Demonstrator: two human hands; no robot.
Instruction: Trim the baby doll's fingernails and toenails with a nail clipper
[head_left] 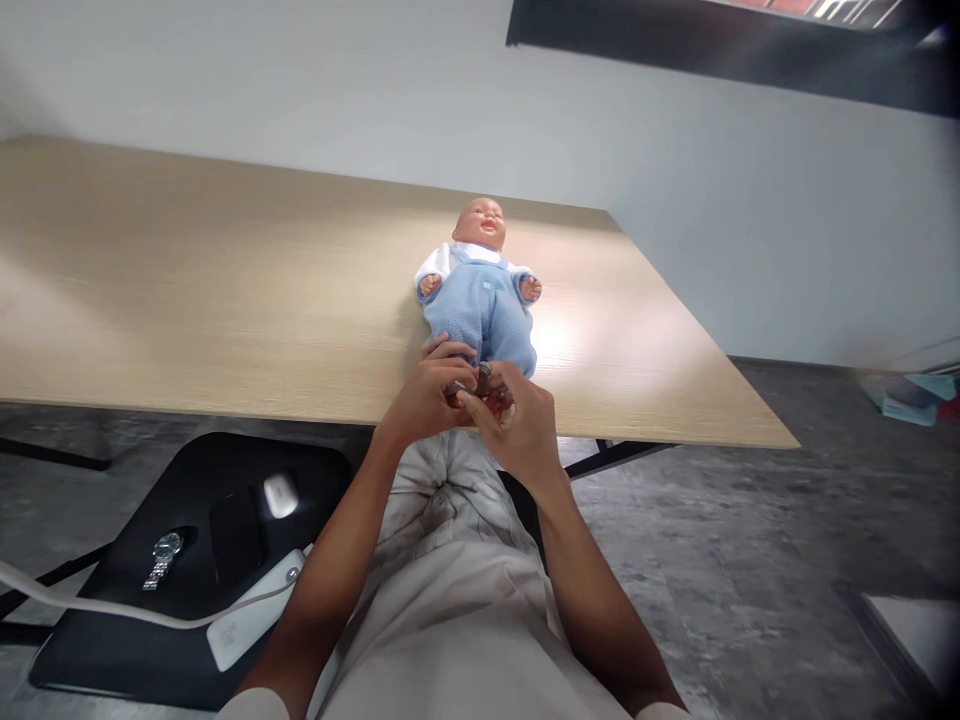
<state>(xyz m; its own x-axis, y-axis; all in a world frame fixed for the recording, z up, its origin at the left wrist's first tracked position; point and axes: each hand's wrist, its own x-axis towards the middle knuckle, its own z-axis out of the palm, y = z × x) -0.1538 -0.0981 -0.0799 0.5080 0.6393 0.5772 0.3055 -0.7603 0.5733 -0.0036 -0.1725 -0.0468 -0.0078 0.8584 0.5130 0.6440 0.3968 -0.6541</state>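
A baby doll [480,290] in blue dungarees and a white top lies on its back on the table, its head pointing away from me. My left hand [431,393] and my right hand [521,418] meet at the doll's leg ends, by the table's near edge. Both have bent fingers closed around a small dark and reddish thing [493,402], largely covered by them; its kind cannot be made out. The left fingertips also lie against the blue trouser leg. The doll's feet are hidden behind my hands.
The light wooden table [225,290] stands against a pale wall. At my lower left, a black chair seat [135,640] bears a metal wristwatch [163,558], a black phone [237,535], a small white case [280,495] and a white power strip [251,620] with a cable.
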